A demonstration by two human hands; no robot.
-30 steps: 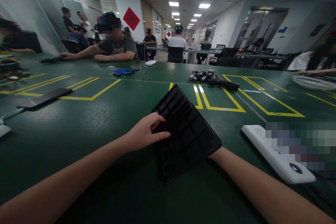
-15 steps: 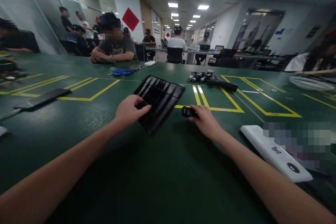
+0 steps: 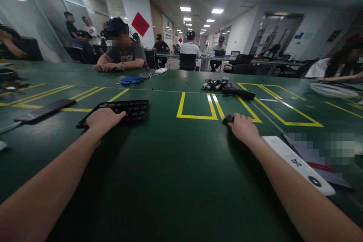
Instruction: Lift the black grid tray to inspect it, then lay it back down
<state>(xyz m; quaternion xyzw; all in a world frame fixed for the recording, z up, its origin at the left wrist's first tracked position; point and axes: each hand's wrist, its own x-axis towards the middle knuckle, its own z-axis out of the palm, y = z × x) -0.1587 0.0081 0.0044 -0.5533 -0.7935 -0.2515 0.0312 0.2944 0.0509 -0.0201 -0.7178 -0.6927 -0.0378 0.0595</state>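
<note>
My left hand (image 3: 102,121) is closed on a flat black tray (image 3: 138,109) with a grid of small compartments. The tray is held low at the left, tilted slightly, near a yellow-taped outline; whether it touches the table cannot be made out. My fingers hide part of its near side. Farther right, my right hand (image 3: 245,129) grips a small black object (image 3: 228,119) whose kind is unclear. That object is beside the corner of another yellow outline, mostly covered by the fingers.
A dark slab-like device (image 3: 47,110) with a cable lies left on the green table (image 3: 170,181). A white device (image 3: 297,164) is by my right forearm. Beyond are a bundle of black cables (image 3: 217,84), a blue item (image 3: 132,80) and a seated person (image 3: 124,51).
My left hand has carried the tray left and lowered it from a raised tilt to nearly flat. The right hand has moved right with the small black object.
</note>
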